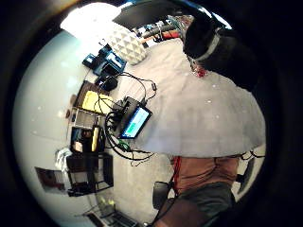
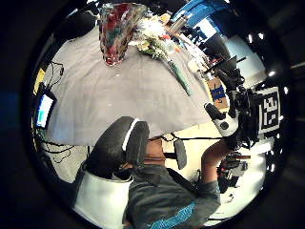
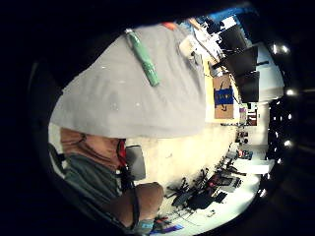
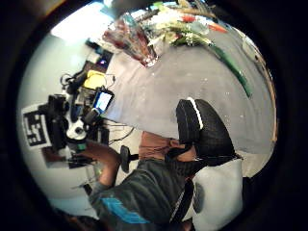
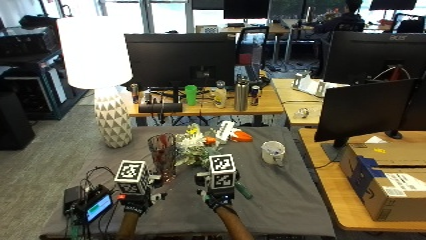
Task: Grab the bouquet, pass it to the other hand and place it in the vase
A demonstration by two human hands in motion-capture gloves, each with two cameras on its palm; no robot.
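Observation:
A glass vase with reddish tints stands upright on the grey cloth of the table. Just to its right lies the bouquet, white and yellow flowers toward the vase, its green wrapped stem pointing toward the front right. The vase and the bouquet also show side by side in the left thumb side palm view. My left hand hovers in front of the vase. Beside it, my right hand is raised near the stem end. Neither hand holds anything, and the fingers of both look relaxed.
A white mug stands right of the bouquet, an orange and white object behind it. A white lamp stands at the back left corner. A small screen device with cables sits at the front left edge.

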